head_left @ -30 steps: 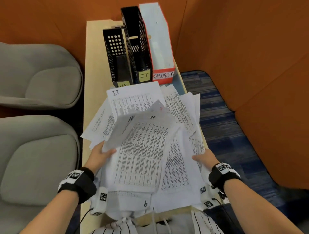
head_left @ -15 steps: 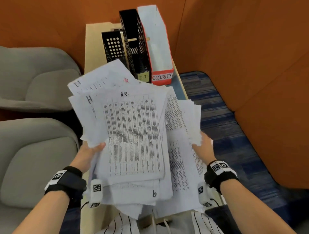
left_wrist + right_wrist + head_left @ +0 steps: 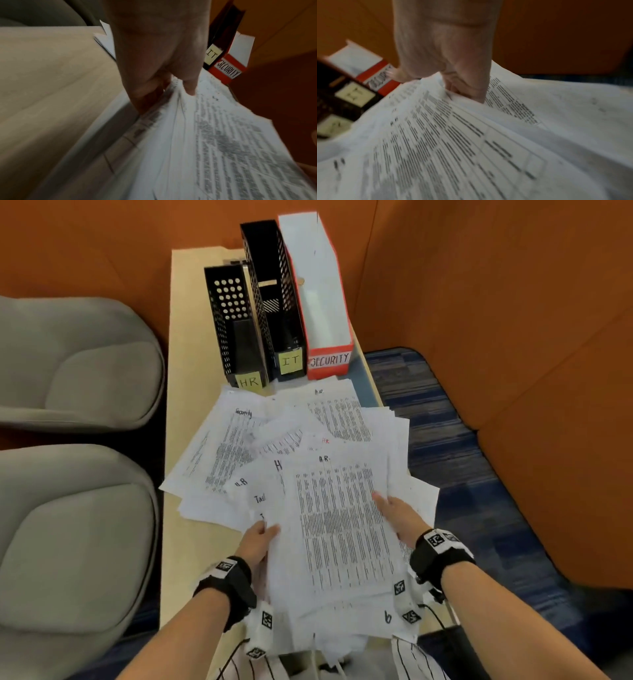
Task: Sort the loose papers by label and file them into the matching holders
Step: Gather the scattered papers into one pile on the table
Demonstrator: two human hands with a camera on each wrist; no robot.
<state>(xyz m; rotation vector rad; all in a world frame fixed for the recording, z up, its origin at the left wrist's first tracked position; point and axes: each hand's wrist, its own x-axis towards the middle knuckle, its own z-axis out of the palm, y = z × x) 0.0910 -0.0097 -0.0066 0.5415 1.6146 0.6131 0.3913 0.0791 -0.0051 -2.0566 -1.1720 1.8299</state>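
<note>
Narrow table (image 3: 191, 344), both hands, left (image 3: 257, 539) and right (image 3: 399, 517), gripping paper stack (image 3: 339, 529).

Three holders (image 3: 281, 313) — two black, one red — two grey chairs (image 3: 75, 364) (papers (image 3: 335, 508) uncountable).

The fingers of the left hand (image 3: 257, 537) were hidden under the stack of papers (image 3: 339, 529), only the thumb being seen on top. The fingers of the right hand (image 3: 399, 517) were likewise tucked beneath the sheets. Printed text on the papers was blurred beyond reading in both wrist views. The HR holder (image 3: 236, 337) was partly covered at its base by sheets, and the worktop (image 3: 186, 337) was largely concealed.
</note>
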